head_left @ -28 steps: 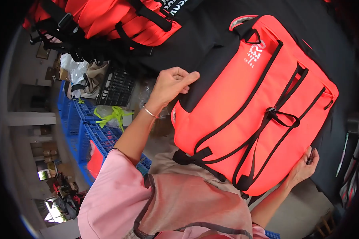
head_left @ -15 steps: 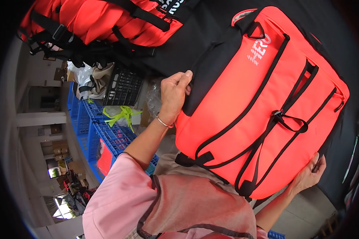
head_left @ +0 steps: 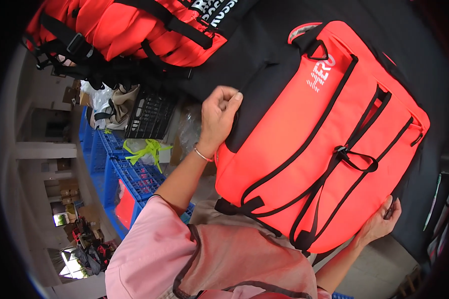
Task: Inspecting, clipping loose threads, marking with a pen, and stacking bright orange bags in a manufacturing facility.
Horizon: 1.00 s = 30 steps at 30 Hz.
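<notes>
A bright red-orange backpack (head_left: 304, 154) with black piping and crossed black straps lies tilted on the black-covered table, its lower end toward me. My left hand (head_left: 219, 117) is closed, thumb against fingers, pinching the edge of the backpack's black side panel (head_left: 264, 99). At the lower right edge of the bag, my right hand (head_left: 381, 222) rests with its fingers curled. Something small and dark shows between those fingers, too hidden to name. A black cord loop (head_left: 361, 162) sits where the straps cross.
More red bags with black straps (head_left: 139, 35) are heaped at the far left of the black table cover (head_left: 234, 60). Blue plastic crates (head_left: 134, 174), one with neon yellow ties (head_left: 149, 152), stand on the left. Behind them is a black crate (head_left: 152, 112).
The backpack appears slightly lower and farther left in view, with both hands shifting along with it. Each hand keeps its place on the bag.
</notes>
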Each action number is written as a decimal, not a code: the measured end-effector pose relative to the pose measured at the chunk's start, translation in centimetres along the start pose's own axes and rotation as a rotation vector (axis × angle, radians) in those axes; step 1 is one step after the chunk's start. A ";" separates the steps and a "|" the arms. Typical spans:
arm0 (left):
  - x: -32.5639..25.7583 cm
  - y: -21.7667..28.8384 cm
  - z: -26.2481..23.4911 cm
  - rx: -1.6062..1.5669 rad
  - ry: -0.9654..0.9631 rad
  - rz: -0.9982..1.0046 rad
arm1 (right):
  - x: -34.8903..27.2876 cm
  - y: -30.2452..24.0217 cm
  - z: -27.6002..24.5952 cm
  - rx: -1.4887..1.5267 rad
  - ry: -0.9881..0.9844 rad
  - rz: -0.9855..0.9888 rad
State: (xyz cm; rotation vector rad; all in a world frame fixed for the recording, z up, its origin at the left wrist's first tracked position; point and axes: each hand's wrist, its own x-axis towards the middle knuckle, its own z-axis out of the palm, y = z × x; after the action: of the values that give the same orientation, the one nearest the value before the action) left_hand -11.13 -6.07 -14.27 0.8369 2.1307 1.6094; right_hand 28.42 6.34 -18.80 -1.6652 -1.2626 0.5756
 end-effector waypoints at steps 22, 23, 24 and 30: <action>2.4 5.3 1.2 0.063 -0.314 -0.001 | 2.8 -3.9 -2.3 0.320 -0.163 0.131; 2.1 5.9 1.0 0.088 -0.194 0.143 | 2.8 -4.6 -2.6 0.382 -0.162 0.097; 2.0 7.6 0.9 -0.003 -0.212 0.180 | 3.2 -5.5 -3.2 0.419 -0.159 0.070; 3.3 14.9 -0.4 -0.399 -0.150 0.606 | 5.0 -15.5 -8.4 0.793 0.004 -0.267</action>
State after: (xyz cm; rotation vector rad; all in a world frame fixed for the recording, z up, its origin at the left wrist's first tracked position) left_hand -10.17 -1.54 0.27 1.4895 1.4423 2.0749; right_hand 29.49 8.08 -0.58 -0.8264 -1.0318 0.7749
